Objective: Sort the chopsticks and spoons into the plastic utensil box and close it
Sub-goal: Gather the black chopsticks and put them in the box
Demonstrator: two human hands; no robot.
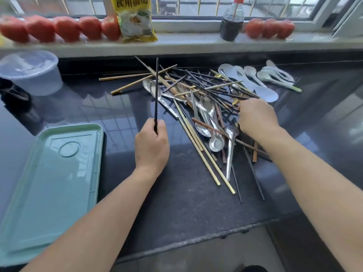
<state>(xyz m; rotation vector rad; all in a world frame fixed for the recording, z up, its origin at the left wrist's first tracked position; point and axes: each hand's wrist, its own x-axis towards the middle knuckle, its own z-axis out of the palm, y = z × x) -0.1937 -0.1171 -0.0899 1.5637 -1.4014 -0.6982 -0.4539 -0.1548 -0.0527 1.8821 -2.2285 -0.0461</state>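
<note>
Nearest me, my left hand (152,143) grips one black chopstick (156,91) upright; my right hand (256,116) curls into the pile (198,99), grip hidden; green box (59,173) lies leftward

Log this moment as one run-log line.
left hand: holds black chopstick upright | right hand: in utensil pile, grasp unclear | green box: closed, nothing sorted
</note>
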